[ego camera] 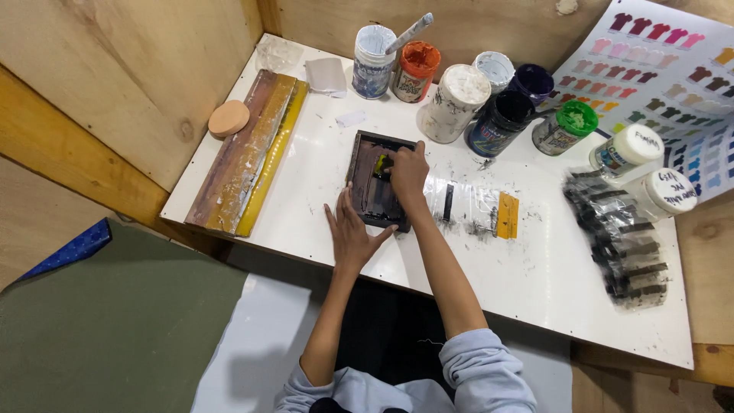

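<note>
Nearest to me, I am seeing two pale blue-grey sleeves [482, 375] reaching up over the white tabletop [535, 283]. My left hand [350, 235] is lying flat, its fingers [334, 218] spread apart, pressing on the near edge of a small dark screen frame [370, 187] that is sitting on the tabletop just left of centre. My right hand [409, 172] is resting on top of that frame, its fingers curled together over a small yellow-tipped tool [380, 164]; I cannot tell how firmly it is gripping it. Just right of the frame, a clear plastic strip with black smears and a yellow end [478, 208] is lying flat. Further right, a heap of clear bags with dark pieces [623, 241] is sitting near the tabletop's edge. On the left side, a long wood-and-yellow squeegee [246, 153] is lying lengthwise, with a round tan disc [228, 118] just beside it. Beyond the frame, a row of open and lidded ink jars [459, 103] is standing along the back: white, orange, dark blue, green, and one with a stirring stick [409, 34] leaning in it. At the far right, a colour chart of small shirts [673, 69] is leaning against the wooden wall [138, 69].
</note>
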